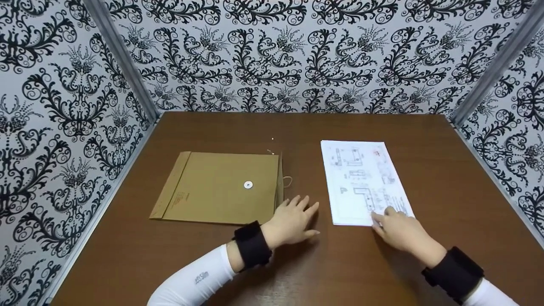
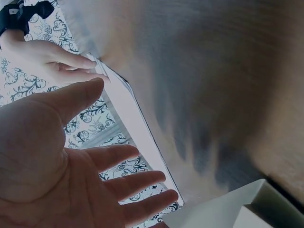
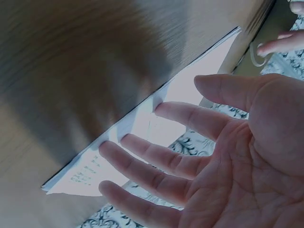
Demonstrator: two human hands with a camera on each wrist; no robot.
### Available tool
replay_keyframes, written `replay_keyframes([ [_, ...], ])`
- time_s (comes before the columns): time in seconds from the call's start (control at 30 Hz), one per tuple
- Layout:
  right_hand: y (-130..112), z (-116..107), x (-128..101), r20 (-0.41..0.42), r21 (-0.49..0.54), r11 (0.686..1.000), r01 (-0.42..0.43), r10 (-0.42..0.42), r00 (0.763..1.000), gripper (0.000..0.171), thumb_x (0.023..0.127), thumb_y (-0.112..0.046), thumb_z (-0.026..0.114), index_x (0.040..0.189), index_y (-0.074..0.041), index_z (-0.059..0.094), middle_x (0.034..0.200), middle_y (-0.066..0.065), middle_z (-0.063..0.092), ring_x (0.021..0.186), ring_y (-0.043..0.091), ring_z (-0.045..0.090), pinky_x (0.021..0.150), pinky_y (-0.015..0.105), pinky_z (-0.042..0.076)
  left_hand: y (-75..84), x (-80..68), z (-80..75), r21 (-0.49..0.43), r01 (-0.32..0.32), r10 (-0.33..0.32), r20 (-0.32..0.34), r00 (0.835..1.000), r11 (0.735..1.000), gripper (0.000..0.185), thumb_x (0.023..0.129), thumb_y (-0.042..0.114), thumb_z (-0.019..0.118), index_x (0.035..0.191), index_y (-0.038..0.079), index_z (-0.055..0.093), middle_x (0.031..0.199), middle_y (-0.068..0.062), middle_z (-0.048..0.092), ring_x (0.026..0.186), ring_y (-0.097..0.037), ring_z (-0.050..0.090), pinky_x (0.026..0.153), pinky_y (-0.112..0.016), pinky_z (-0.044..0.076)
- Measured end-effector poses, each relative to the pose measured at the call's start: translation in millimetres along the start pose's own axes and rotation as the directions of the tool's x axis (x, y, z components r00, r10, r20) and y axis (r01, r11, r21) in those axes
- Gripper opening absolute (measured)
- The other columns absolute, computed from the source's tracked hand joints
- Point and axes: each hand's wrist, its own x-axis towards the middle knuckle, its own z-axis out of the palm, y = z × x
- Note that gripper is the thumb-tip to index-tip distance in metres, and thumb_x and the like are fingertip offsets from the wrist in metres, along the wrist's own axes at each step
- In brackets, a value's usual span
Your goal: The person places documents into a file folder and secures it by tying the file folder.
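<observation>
The right hand (image 1: 401, 231), fingers spread flat, rests on the near corner of the white stack of printed drawing sheets (image 1: 363, 180). The left hand (image 1: 293, 223), open and empty, hovers just beside the brown string-tie paper envelope (image 1: 221, 187). With only fingertips on that corner, I reckon the top sheets could slide and fan out.

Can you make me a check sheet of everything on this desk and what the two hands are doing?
Surface: brown wooden table, smooth.
Job's things: white stack of printed papers lying flat on the right; brown envelope with a white button clasp and thin string, flat on the left.
Clutter: nothing seen.
Hands: left hand open, fingers spread, by the envelope's near right corner; right hand open, fingertips on the papers' near corner.
Cables: nothing seen.
Surroundings: black-and-white patterned walls on three sides.
</observation>
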Motion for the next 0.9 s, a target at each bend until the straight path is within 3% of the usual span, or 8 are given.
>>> replay_keyframes([
  [0.33, -21.0, 0.6, -3.6, -0.02, -0.021, 0.999, 0.05, -0.05, 0.999, 0.032, 0.099, -0.025, 0.063, 0.124, -0.008, 0.074, 0.093, 0.019, 0.065, 0.066, 0.026, 0.058, 0.053, 0.041, 0.047, -1.5, 8.1, -0.3, -0.028, 0.003, -0.003, -0.006, 1.0, 1.0, 0.079, 0.097, 0.061, 0.058, 0.16, 0.02, 0.036, 0.164, -0.009, 0.042, 0.15, -0.029, 0.045, 0.12, -0.046, 0.042],
  [0.73, -41.5, 0.1, -10.0, -0.039, -0.03, 0.997, 0.072, -0.073, 0.997, 0.027, 0.099, -0.024, 0.065, 0.12, -0.012, 0.076, 0.087, 0.015, 0.062, 0.062, 0.025, 0.056, 0.051, 0.042, 0.047, 1.0, 14.2, -1.4, -0.052, 0.035, -0.031, 0.082, 0.996, 0.998, 0.087, 0.093, 0.064, 0.063, 0.161, 0.018, 0.034, 0.167, -0.01, 0.036, 0.152, -0.029, 0.041, 0.122, -0.047, 0.039],
  [0.9, -44.2, 0.1, -11.1, -0.002, -0.002, 0.998, 0.06, -0.06, 0.998, 0.028, 0.099, -0.024, 0.064, 0.121, -0.012, 0.075, 0.089, 0.015, 0.063, 0.063, 0.024, 0.057, 0.052, 0.041, 0.046, 1.6, 16.8, 1.6, -0.061, 0.043, -0.038, 0.093, 0.995, 0.997, 0.092, 0.089, 0.066, 0.066, 0.161, 0.016, 0.035, 0.167, -0.012, 0.035, 0.152, -0.029, 0.041, 0.122, -0.047, 0.039],
])
